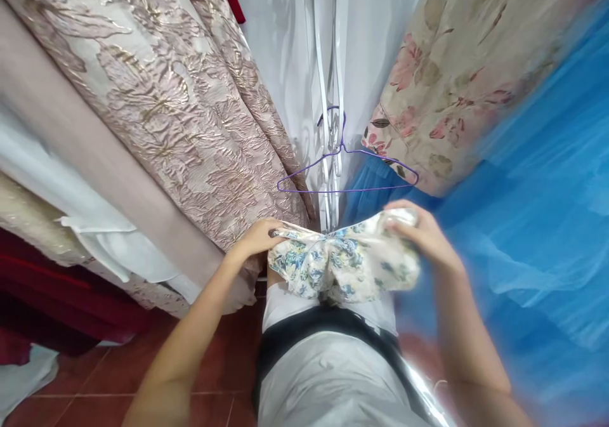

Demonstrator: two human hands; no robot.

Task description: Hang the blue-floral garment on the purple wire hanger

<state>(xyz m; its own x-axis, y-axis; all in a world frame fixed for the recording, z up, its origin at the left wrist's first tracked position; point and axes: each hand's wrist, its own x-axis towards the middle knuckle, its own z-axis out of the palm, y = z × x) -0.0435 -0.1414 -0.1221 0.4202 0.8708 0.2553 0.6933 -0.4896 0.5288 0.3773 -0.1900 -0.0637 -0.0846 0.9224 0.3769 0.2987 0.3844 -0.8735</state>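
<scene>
Stretched between my two hands is a white garment with blue flowers [328, 259], its top edge toward the hanging clothes. My left hand [261, 236] pinches the upper left corner. At the other end my right hand [421, 230] grips the upper right part, thumb on the near side; it is slightly smeared by motion. Just beyond the garment, and apart from both hands, hangs an unloaded purple wire hanger [347, 151]. Its hook is up against white straps [328, 97].
Pink and gold brocade cloth [185, 97] hangs close on the left. To the right are a floral dress [442, 91] and blue tulle [547, 236]. White cloth [280, 33] hangs behind the hanger. Dark red clothing [52, 294] hangs low left over red floor tiles [214, 357].
</scene>
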